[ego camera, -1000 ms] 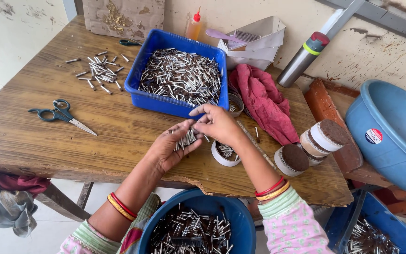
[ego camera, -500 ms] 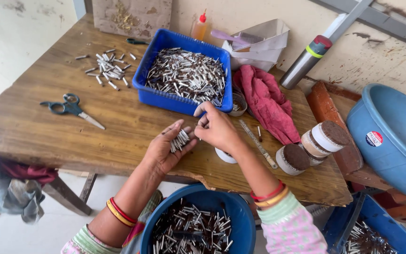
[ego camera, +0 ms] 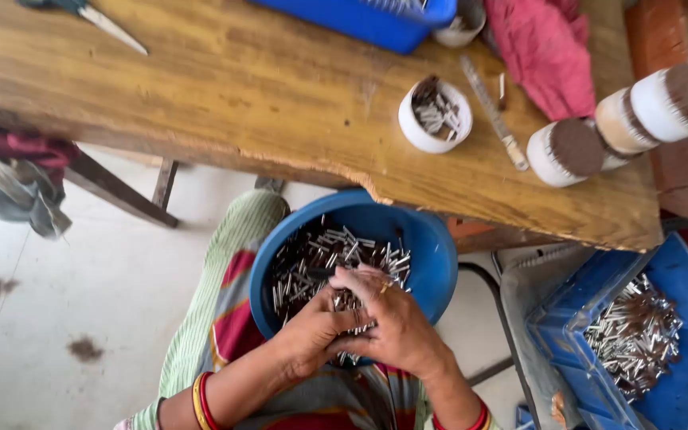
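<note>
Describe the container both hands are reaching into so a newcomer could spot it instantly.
Below the near edge of the wooden table, on the person's lap, sits a round blue bowl of small metal tubes, where the left hand and right hand meet. Unlike the rectangular blue crate beside it, it is round.

Wooden table [ego camera: 280, 103] (rough-edged) bears white cup [ego camera: 435, 116], scissors [ego camera: 97, 17].

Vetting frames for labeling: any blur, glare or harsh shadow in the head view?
Head view: light is soft and even, with no hard shadows on the wooden table; small glints on the metal pieces in the blue bowl, no blown glare; the left hand and right hand are slightly soft and the scissors smear at the top edge; the frame is tilted, cropping the blue tray.
</note>
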